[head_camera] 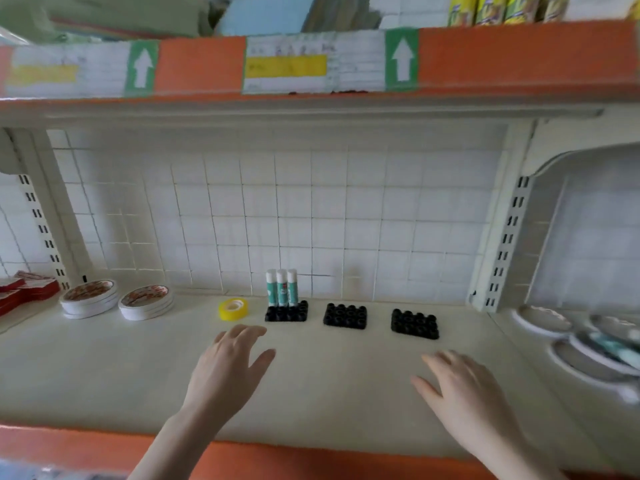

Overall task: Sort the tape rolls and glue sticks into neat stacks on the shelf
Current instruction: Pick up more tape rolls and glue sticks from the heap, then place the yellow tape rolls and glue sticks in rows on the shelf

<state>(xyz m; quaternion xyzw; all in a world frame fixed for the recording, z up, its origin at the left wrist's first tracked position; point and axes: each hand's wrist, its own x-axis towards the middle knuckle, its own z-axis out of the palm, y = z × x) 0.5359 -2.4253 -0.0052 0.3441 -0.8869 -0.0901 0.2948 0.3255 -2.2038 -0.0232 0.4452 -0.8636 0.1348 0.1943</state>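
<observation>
Head view: I held both hands above the cream shelf [104,368], palms down. My left hand [228,365] had its fingers spread and relaxed, gripping nothing, just near of the yellow tape roll [233,309]. My right hand [467,389] was likewise spread and empty, near of the rightmost black holder [414,323]. Three glue sticks [282,287] stood upright in the back row of the left black holder [286,311]; the middle black holder [345,316] held none. Two stacks of white tape rolls [117,298] sat far left. At far right, blurred white tape rolls [588,344] lay on the adjoining shelf.
</observation>
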